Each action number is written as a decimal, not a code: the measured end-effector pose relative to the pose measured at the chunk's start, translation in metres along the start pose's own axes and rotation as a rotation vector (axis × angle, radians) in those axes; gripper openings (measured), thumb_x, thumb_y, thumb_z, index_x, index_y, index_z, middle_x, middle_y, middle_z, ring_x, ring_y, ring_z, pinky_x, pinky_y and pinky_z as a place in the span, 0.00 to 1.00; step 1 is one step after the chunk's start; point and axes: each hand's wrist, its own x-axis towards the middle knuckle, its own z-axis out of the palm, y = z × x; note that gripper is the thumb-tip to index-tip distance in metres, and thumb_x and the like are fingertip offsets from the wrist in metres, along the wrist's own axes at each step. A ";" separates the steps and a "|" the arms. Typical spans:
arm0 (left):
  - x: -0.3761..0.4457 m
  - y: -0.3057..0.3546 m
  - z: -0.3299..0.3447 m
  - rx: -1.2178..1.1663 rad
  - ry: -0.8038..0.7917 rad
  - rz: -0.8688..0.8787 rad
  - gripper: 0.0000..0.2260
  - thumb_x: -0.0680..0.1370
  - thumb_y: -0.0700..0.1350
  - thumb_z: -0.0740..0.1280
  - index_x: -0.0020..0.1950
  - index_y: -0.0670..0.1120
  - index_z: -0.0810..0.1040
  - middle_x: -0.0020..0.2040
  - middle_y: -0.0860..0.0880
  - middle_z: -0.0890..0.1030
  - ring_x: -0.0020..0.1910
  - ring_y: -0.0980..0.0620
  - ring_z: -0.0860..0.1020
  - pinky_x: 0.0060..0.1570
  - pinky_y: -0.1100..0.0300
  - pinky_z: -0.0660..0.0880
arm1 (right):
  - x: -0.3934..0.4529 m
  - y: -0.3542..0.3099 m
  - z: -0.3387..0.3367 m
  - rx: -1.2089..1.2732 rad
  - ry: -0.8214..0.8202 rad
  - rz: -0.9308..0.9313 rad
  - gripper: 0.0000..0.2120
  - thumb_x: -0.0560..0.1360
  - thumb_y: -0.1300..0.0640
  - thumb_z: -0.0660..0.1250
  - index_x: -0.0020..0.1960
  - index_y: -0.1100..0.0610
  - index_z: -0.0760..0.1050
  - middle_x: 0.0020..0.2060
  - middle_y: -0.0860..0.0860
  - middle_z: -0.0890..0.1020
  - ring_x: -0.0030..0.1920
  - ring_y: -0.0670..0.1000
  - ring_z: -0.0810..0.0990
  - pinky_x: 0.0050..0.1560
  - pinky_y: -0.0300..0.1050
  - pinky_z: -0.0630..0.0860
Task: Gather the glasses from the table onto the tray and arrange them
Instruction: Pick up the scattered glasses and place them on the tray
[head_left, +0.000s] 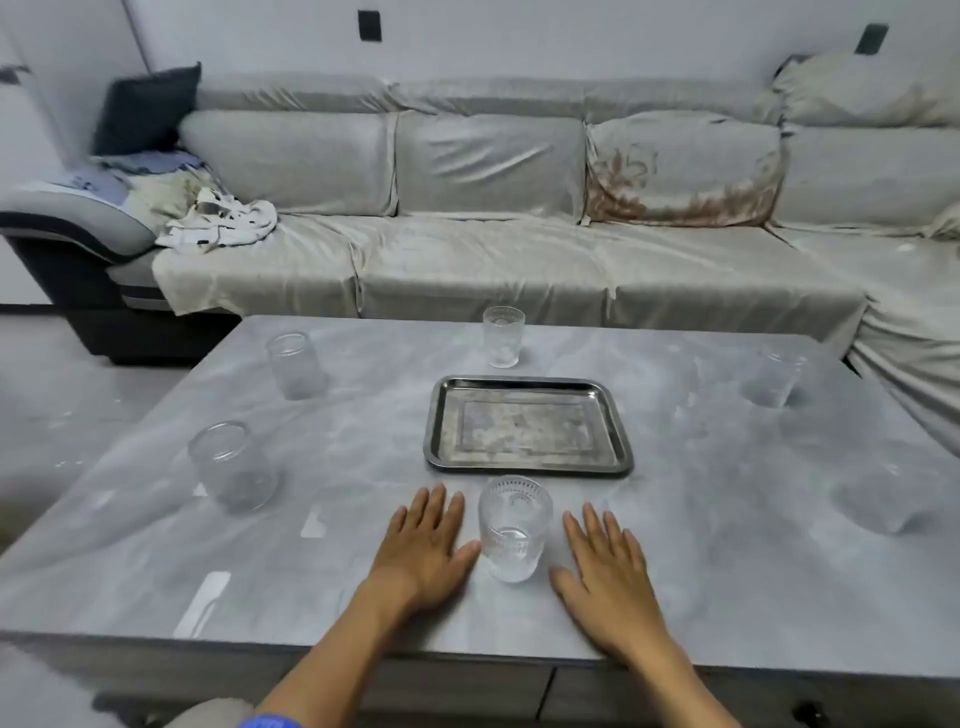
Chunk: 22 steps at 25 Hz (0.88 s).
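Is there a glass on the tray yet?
No, the tray holds no glass; the nearest glass stands on the table in front of it.

left hand (427, 551) flat, palm down, fingers spread, right hand (602, 566) likewise, both forearms extended forward

Tray (528, 470) sits mid-table (363, 571), nothing on it. Six glasses around it, all on the table: one just behind the tray (503, 336), one just in front (514, 527), two left (far (295, 366), near (232, 466)), two right (far (774, 379), near (883, 499)). Hands flat on the table either side of the front glass: left hand (423, 545), right hand (605, 564). Sofa (493, 234) behind the table.
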 end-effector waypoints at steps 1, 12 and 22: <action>0.000 0.000 -0.001 0.017 0.009 0.013 0.33 0.77 0.64 0.47 0.79 0.53 0.43 0.81 0.48 0.41 0.79 0.48 0.40 0.75 0.49 0.41 | 0.000 0.001 -0.001 -0.009 0.005 -0.014 0.36 0.72 0.36 0.46 0.78 0.43 0.42 0.78 0.49 0.40 0.75 0.50 0.33 0.72 0.50 0.32; 0.007 -0.017 -0.032 0.039 0.125 0.133 0.31 0.71 0.67 0.59 0.72 0.57 0.67 0.75 0.52 0.67 0.69 0.49 0.68 0.65 0.52 0.66 | 0.002 -0.031 -0.005 0.335 0.120 -0.106 0.51 0.60 0.26 0.65 0.74 0.35 0.42 0.70 0.30 0.59 0.70 0.31 0.55 0.75 0.50 0.40; 0.075 -0.009 -0.056 -0.676 0.385 -0.389 0.11 0.73 0.52 0.68 0.52 0.50 0.76 0.44 0.52 0.80 0.44 0.48 0.78 0.42 0.56 0.70 | 0.024 -0.046 -0.027 0.837 0.054 -0.139 0.33 0.53 0.45 0.78 0.56 0.40 0.72 0.52 0.30 0.78 0.57 0.31 0.72 0.66 0.47 0.67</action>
